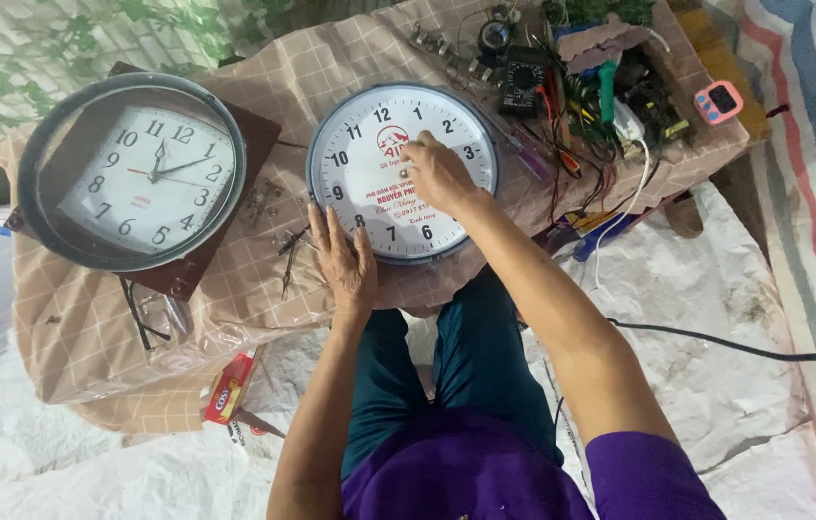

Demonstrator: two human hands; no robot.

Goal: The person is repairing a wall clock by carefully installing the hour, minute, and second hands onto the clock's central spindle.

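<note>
White-faced round wall clock with a grey rim (398, 173) lies flat, mid-surface, on the beige checked cloth (263, 87). Risk: pressing at the dial centre could bend the hand shaft; loose small metal parts (287, 246) near the rim could get knocked off. Right hand (437, 173): fingertips pinched at the dial centre, arm reaching forward. Left hand (345, 260): open, flat, bracing the lower rim.

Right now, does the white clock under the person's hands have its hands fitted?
No: the white clock face shows only numerals and print, with the right hand at its centre and the left hand by its lower rim.
</note>
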